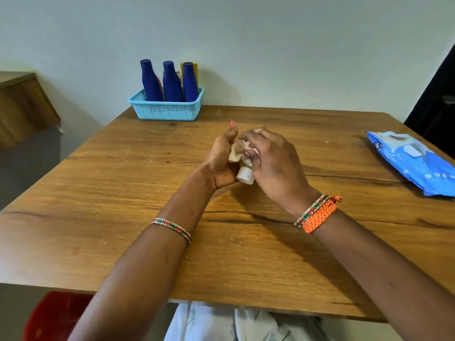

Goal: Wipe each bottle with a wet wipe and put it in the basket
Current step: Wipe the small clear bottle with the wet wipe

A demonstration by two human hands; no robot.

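Observation:
A small white bottle (245,174) is held above the middle of the wooden table (123,193), cap end towards me. My left hand (221,158) grips it from the left, thumb raised. My right hand (273,163) holds a crumpled wet wipe (237,150) against the bottle's upper part. Most of the bottle is hidden by the two hands and the wipe. A light blue basket (166,110) stands at the table's far edge. Three dark blue bottles (171,82) stand upright in it, with a yellow bottle (195,70) behind them.
A blue pack of wet wipes (413,163) lies at the table's right edge. A red bin (55,316) stands on the floor below the front left corner. A wooden cabinet (22,104) is at the left, beside the wall.

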